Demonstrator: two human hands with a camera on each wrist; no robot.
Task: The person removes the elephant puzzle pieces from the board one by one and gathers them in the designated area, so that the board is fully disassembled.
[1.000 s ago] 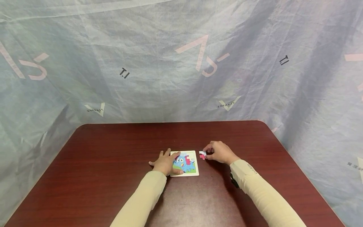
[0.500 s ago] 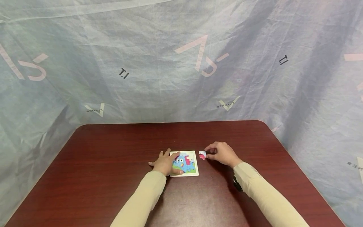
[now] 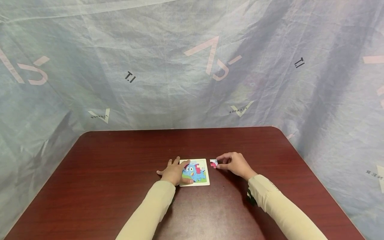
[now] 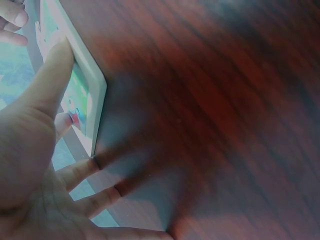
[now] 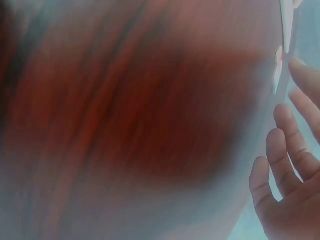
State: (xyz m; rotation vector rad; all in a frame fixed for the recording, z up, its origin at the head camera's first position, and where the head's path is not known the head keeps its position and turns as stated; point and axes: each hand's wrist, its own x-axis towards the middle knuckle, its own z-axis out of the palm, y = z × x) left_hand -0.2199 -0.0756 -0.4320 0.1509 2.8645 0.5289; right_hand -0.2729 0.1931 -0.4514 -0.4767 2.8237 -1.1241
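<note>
A square jigsaw puzzle board (image 3: 201,176) with a pale frame lies mid-table in the head view, its picture a blue cartoon animal. A pale bare spot shows at the picture's upper right. My left hand (image 3: 173,172) rests on the board's left side, thumb and index finger across it, the other fingers spread onto the table. Just right of the board a pink and white puzzle piece (image 3: 213,163) lies flat. My right hand (image 3: 235,164) has its thumb and index fingertips at the piece's right edge, not closed round it. In the right wrist view the other fingers (image 5: 276,150) are loosely bent.
The dark red wooden table (image 3: 120,160) carries the board and the piece. A grey printed cloth (image 3: 168,83) hangs behind its far edge and along both sides. A dark band (image 3: 251,197) sits under the right wrist.
My right hand has drawn back slightly to the right, its thumb and index finger easing off the piece. The piece lies in nearly the same place. My left hand and the board stay put.
</note>
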